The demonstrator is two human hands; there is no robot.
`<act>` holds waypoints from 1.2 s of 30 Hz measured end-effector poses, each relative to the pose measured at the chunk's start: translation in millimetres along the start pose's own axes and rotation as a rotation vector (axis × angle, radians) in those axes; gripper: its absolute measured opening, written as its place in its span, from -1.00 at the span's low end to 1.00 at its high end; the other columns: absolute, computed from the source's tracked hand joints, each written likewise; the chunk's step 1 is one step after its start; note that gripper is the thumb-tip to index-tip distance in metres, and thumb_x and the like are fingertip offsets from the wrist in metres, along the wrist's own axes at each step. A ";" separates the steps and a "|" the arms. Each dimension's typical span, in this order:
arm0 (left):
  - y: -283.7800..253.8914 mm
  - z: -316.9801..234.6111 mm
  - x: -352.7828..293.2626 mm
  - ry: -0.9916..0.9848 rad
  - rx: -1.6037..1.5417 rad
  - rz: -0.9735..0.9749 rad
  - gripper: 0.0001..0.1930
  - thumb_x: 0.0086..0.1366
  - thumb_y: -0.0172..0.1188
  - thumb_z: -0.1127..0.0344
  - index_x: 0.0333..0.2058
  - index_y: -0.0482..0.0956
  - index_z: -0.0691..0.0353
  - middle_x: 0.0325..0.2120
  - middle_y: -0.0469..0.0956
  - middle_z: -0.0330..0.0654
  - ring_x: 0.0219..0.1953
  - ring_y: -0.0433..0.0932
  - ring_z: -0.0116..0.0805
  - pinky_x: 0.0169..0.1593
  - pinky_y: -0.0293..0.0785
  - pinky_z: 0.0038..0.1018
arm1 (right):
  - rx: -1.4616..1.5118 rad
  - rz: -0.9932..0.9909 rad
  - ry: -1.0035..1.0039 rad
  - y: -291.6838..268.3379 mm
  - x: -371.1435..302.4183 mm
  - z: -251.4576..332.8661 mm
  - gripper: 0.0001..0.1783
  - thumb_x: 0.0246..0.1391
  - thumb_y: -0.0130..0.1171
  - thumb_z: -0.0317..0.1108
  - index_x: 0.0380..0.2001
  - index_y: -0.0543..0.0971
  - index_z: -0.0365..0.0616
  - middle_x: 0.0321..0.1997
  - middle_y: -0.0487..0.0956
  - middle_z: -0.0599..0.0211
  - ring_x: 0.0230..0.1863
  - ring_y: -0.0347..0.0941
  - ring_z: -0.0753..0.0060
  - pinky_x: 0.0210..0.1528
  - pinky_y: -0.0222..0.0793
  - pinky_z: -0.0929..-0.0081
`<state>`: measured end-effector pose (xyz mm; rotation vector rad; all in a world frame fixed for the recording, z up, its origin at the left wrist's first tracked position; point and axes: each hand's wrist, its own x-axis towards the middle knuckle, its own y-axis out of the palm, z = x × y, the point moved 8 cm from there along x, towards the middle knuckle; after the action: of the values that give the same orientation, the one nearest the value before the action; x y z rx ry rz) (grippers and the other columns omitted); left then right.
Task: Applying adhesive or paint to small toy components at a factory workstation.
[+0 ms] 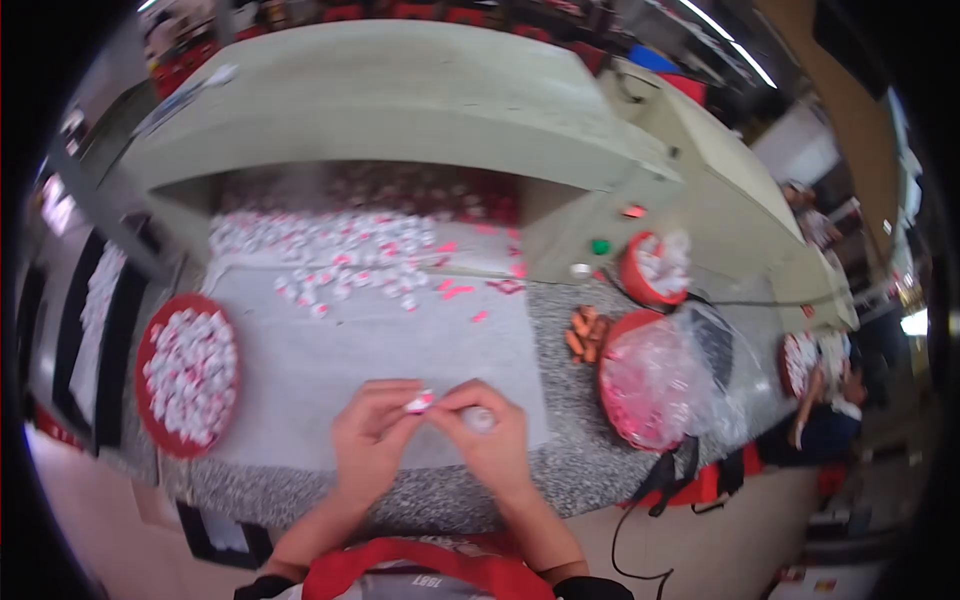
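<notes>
Near the front edge of the bench point(568, 482), the left hand point(365, 442) is pinching a small white-and-pink piece point(420, 402), while the right hand point(497, 445), curled around a round white piece point(481, 419), is meeting it, this handling step seemingly calling for steady fingertips.

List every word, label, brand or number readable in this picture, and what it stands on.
Red and grey garment: one short pale printed marking, left uncopied here.
Pink-and-white piece at the fingertips of the left hand and right hand: too small and blurred to read.
White pieces in the red basket at left: too small to read.
Background: too blurred to read.
</notes>
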<state>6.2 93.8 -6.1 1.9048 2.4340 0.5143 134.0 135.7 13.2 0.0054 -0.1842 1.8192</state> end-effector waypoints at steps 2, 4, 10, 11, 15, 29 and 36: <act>1.5 -10.5 -3.5 -0.102 -0.066 -0.078 -0.71 -0.04 0.08 0.74 -0.28 0.42 0.39 -0.19 0.38 -0.03 -0.14 0.43 -0.29 -0.09 0.42 -0.50 | 0.017 -0.003 0.022 -1.9 -1.9 -0.2 -0.85 -0.22 0.24 -0.50 -0.50 0.48 -0.25 -0.51 0.48 0.39 -0.41 0.37 0.63 -0.31 0.29 0.65; -7.1 -7.7 -5.0 -0.206 -0.110 -0.058 -0.73 -0.06 0.06 0.73 -0.31 0.42 0.40 -0.16 0.37 0.02 -0.13 0.42 -0.30 -0.11 0.43 -0.50 | 0.090 0.018 0.050 2.5 -1.5 -1.2 -0.83 -0.20 0.22 -0.45 -0.45 0.49 -0.24 -0.49 0.49 0.40 -0.42 0.37 0.65 -0.32 0.30 0.66; 9.0 22.1 -1.7 -0.271 -0.397 -0.005 -0.73 0.07 0.03 0.63 -0.19 0.39 0.39 -0.20 0.43 -0.02 -0.18 0.45 -0.33 -0.06 0.38 -0.50 | 0.188 0.006 0.015 -13.6 -9.1 -8.1 -0.77 -0.19 0.22 -0.38 -0.41 0.50 -0.24 -0.47 0.51 0.37 -0.41 0.39 0.63 -0.31 0.31 0.65; 9.5 26.5 -1.9 -0.268 -0.396 0.011 -0.73 0.07 0.03 0.63 -0.19 0.39 0.39 -0.20 0.43 -0.02 -0.18 0.45 -0.33 -0.06 0.38 -0.50 | 0.176 0.002 0.003 -17.6 -11.0 -9.0 -0.78 -0.19 0.22 -0.37 -0.42 0.50 -0.24 -0.47 0.52 0.34 -0.40 0.41 0.58 -0.30 0.31 0.63; 13.1 35.1 -7.1 -0.258 -0.313 0.060 -0.72 0.08 0.01 0.62 -0.18 0.39 0.38 -0.21 0.43 0.01 -0.18 0.45 -0.32 -0.05 0.38 -0.50 | 0.082 -0.019 -0.004 -26.4 -13.9 -10.8 -0.80 -0.19 0.20 -0.36 -0.48 0.49 -0.25 -0.47 0.54 0.24 -0.37 0.46 0.44 -0.29 0.32 0.55; 25.4 34.4 -3.4 -0.432 -0.415 0.025 -0.80 0.13 0.08 0.45 -0.26 0.35 0.35 -0.44 0.49 -0.12 -0.51 0.51 -0.51 -0.46 0.50 -0.69 | 0.020 0.035 -0.336 -30.3 -13.4 20.1 -0.84 -0.18 0.15 -0.41 -0.44 0.48 -0.19 -0.44 0.47 0.31 -0.36 0.44 0.33 -0.27 0.32 0.48; 4.6 22.3 -11.7 -0.216 0.099 0.106 -0.77 0.10 0.06 0.55 -0.22 0.40 0.43 -0.34 0.47 0.01 -0.33 0.49 -0.33 -0.24 0.46 -0.55 | 0.550 0.257 0.066 -5.7 -16.8 -4.5 -0.85 -0.11 0.16 -0.42 -0.44 0.46 -0.24 -0.51 0.46 0.41 -0.48 0.37 0.67 -0.44 0.31 0.66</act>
<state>18.2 89.3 -28.3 2.0164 2.2721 0.1806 144.2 121.5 7.8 0.3207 0.3817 2.0710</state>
